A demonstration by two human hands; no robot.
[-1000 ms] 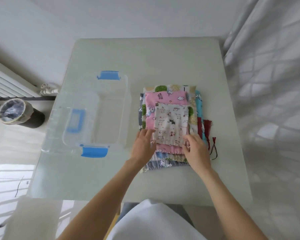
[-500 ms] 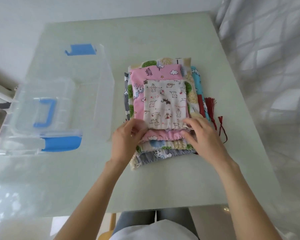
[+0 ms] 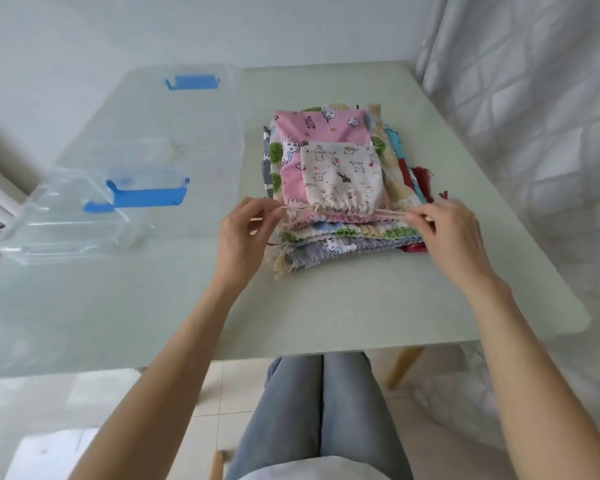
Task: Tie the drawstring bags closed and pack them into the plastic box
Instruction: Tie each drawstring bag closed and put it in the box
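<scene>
A stack of several flat drawstring bags lies in the middle of the table. On top is a small cream bag with cartoon animals (image 3: 342, 176), over a pink unicorn bag (image 3: 321, 128). The cream bag's mouth is gathered into pleats along its near edge. My left hand (image 3: 246, 233) pinches the cream drawstring on the left side, and my right hand (image 3: 445, 230) pinches the drawstring on the right; the cords run taut between them. The clear plastic box (image 3: 160, 133) with blue latches stands open to the left of the stack.
The box's clear lid (image 3: 63, 220) with a blue handle leans at the box's near left side. A white curtain (image 3: 534, 116) hangs along the table's right edge. Red tassel cords (image 3: 423, 178) stick out from the stack's right side. The pale table (image 3: 326, 306) ends near my knees.
Both hands have taken the cream bag's drawstrings and pulled them apart sideways, gathering the bag's mouth. The camera view has tilted down and back.
</scene>
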